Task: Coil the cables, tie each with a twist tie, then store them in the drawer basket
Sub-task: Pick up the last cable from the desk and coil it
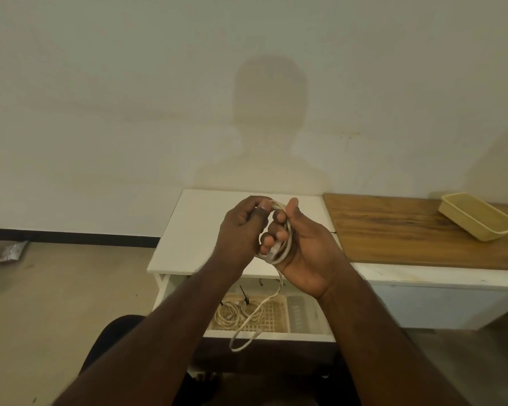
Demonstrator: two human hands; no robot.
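The right hand (302,244) holds a coil of thin white cable (285,244), its fingers curled through the loops and its thumb up beside them. The left hand (241,230) meets it, thumb and forefinger pinching the top of the same coil. Both hands are raised in front of the person, touching each other.

Behind and below the hands stands a white table with a flat top (194,230). To the right of the right hand lies a brown wooden board (408,230), and at its far end, well apart from the hands, a tilted pale yellow plastic basket (478,219).

Directly beneath the hands an open white drawer (267,336) holds a cream woven basket (279,312). Inside lie coiled white cables (232,315) bound with black ties (245,295). A grey ribbed object (301,313) sits just to the basket's right.

From the held coil a loose tail (247,332) hangs down past the drawer front, ending in a slack loop.

The cable looks light, soft and springy; I judge the loops will spring apart unless gripped where they bunch together. That crossing point suits the tie, and the tail needs winding first.
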